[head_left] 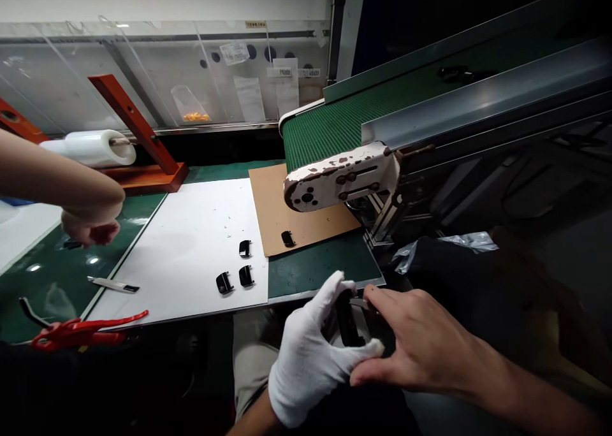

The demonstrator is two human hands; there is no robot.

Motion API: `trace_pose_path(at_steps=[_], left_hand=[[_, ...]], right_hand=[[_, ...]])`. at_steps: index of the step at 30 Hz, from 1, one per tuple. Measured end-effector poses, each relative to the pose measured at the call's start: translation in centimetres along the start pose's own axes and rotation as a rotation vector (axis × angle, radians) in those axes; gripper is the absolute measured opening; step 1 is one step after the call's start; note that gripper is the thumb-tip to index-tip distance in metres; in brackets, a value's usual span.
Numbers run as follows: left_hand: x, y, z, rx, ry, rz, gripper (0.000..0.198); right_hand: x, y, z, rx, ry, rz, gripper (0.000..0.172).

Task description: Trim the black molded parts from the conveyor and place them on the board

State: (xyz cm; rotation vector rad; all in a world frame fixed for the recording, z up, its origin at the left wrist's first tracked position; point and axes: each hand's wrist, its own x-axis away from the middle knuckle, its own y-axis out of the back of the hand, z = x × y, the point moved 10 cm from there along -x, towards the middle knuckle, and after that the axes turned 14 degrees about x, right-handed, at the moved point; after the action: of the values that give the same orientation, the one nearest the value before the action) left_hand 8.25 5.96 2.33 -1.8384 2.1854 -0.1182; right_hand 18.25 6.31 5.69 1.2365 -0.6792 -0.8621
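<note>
Pinching a glossy black piece point(346, 318), left hand point(310, 359) cotton-gloved, right hand point(415, 334) bare

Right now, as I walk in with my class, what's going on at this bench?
A person holds a black plastic part in a white-gloved left hand, with the bare right hand spread around it. Three similar black pieces lie on a white board, and a fourth piece lies on a brown cardboard sheet. A co-worker's hand is at the left, near a utility knife. A green conveyor belt runs at the right.
</note>
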Motion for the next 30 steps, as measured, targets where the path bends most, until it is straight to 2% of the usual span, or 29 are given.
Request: trace_pose_path(at_steps=[7, 13, 21, 30], left_hand=[[-0.2, -0.6, -1.3, -0.008, -0.055, 0.089, 0.079], [-0.2, -0.5, -1.0, 0.079, -0.043, 0.068, 0.078], [-0.4, -0.3, -0.3, 0.134, -0.002, -0.004, 0.076], [-0.2, -0.1, 0.8, 0.072, 0.048, -0.037, 0.073]], right_hand=[[-0.3, -0.1, 0.3, 0.031, 0.027, 0.035, 0.077], [-0.1, 0.1, 0.9, 0.104, 0.060, -0.087, 0.086], [0.4, 0.0, 1.1, 0.257, 0.082, -0.237, 0.086], [0.3, -0.4, 1.2, 0.288, 0.120, -0.256, 0.082]])
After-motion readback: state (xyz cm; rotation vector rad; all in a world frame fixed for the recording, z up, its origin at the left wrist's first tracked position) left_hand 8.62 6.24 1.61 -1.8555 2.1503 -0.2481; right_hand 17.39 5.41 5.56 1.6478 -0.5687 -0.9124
